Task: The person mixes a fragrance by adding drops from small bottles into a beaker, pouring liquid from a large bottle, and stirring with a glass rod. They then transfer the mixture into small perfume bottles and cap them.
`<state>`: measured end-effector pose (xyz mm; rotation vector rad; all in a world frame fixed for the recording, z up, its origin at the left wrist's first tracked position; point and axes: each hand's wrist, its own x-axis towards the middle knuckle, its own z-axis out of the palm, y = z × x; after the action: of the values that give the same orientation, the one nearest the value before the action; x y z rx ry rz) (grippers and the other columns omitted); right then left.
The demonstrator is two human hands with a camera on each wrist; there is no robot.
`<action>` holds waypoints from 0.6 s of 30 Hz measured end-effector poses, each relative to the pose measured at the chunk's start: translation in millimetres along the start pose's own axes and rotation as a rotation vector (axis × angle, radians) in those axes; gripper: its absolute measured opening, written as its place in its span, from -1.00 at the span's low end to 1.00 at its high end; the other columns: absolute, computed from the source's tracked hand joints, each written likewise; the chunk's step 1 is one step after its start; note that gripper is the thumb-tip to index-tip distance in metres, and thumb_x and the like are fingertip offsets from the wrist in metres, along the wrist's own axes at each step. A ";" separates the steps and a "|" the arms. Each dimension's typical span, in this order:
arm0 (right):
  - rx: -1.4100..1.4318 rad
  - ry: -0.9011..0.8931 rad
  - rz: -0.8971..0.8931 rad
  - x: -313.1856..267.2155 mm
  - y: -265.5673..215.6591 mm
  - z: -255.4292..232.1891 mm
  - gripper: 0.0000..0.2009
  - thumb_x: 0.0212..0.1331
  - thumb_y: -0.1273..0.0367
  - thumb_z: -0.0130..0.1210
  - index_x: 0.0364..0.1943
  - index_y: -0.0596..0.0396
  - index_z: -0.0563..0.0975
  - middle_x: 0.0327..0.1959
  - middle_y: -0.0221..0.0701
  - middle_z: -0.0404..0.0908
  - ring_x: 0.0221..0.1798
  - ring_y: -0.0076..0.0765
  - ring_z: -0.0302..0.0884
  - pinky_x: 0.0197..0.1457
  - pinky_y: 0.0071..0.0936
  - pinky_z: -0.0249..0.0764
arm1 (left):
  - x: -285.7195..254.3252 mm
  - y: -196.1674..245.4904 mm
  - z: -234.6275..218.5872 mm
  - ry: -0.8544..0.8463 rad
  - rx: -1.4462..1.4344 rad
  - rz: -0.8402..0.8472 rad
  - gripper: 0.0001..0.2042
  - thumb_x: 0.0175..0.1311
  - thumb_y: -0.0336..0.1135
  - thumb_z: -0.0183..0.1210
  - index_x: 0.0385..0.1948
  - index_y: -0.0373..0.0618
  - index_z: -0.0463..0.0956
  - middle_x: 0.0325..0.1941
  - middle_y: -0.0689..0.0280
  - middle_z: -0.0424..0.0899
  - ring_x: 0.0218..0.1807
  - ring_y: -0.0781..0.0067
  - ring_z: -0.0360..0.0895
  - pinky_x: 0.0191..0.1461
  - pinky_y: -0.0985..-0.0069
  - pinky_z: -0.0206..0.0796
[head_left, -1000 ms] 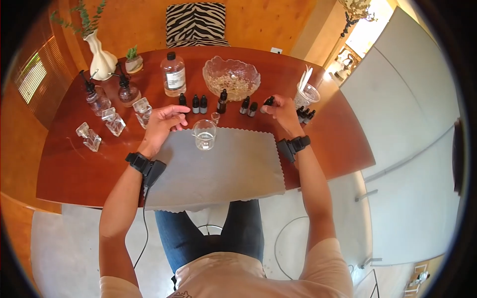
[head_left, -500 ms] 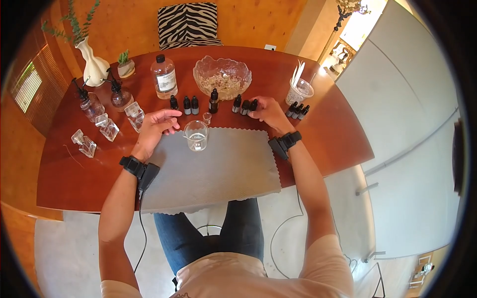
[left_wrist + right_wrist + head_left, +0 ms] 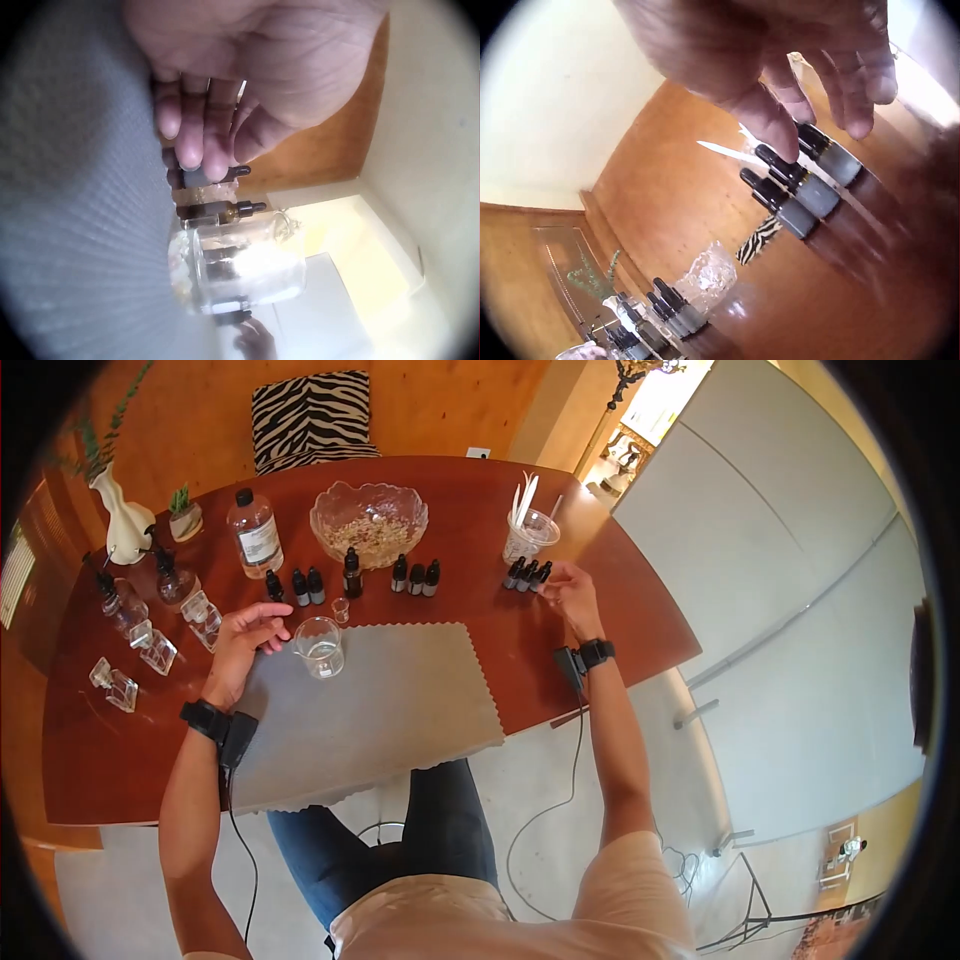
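Note:
My left hand [image 3: 245, 650] hovers loosely curled and empty over the grey cloth [image 3: 370, 710], left of a glass beaker [image 3: 320, 650]. Its relaxed fingers also show in the left wrist view [image 3: 255, 82]. Out to the right, my right hand [image 3: 575, 600] has its fingertips beside a cluster of small dropper bottles [image 3: 526, 578]. From the right wrist, thumb and fingers [image 3: 780, 139] hang at the black droppers of these upright bottles [image 3: 802, 191]; whether they touch is unclear. Three similar bottles [image 3: 416, 578] stand behind the cloth, near a taller brown dropper bottle [image 3: 352, 575].
Behind are a large clear bottle [image 3: 258, 538], a glass bowl [image 3: 370, 530] and a cup with white sticks [image 3: 530, 538]. A tiny glass [image 3: 341, 608] stands near the beaker. At left are square glass bottles [image 3: 155, 648], pump bottles [image 3: 120, 605] and a white vase [image 3: 125, 520].
My right hand has let go of a small bottle beside the middle ones and moved right to the other cluster. My left hand keeps its pose. The head view has turned right.

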<state>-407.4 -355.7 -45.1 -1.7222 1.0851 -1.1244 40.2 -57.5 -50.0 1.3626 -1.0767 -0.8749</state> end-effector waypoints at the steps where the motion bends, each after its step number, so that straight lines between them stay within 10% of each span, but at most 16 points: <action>1: -0.028 -0.052 0.057 2.5 0.9 1.2 -0.71 0.10 0.66 0.13 -0.08 0.20 0.64 -0.41 -0.46 0.65 -0.50 -0.63 0.45 -0.46 -0.66 0.31 | -0.5 -0.1 -0.4 0.007 -0.008 -0.001 -0.76 0.41 -0.39 0.16 0.01 -0.20 0.67 -0.35 0.37 0.71 -0.37 0.68 0.53 -0.27 0.69 0.32; 10: -0.180 0.179 -0.205 5.3 -5.8 -5.2 -0.92 0.17 0.52 0.29 -0.46 0.17 0.66 -0.57 -0.54 0.58 -0.53 -0.69 0.34 -0.45 -0.63 0.26 | -3.6 2.8 -2.0 0.038 -0.015 0.004 -0.76 0.42 -0.37 0.16 0.02 -0.19 0.66 -0.37 0.40 0.70 -0.38 0.70 0.52 -0.28 0.68 0.31; 18: 0.228 -0.426 -0.160 -106.1 -185.8 90.9 -0.89 0.18 0.42 0.33 -0.31 0.16 0.65 -0.53 -0.54 0.61 -0.50 -0.70 0.43 -0.42 -0.65 0.32 | -18.8 52.2 -13.8 0.170 -0.013 0.228 -0.75 0.41 -0.43 0.13 0.03 -0.17 0.68 -0.41 0.45 0.65 -0.41 0.72 0.48 -0.29 0.70 0.29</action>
<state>-304.3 -182.9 71.3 -1.7792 0.5454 -0.8790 41.7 -32.6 1.4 1.2504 -1.0674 -0.5875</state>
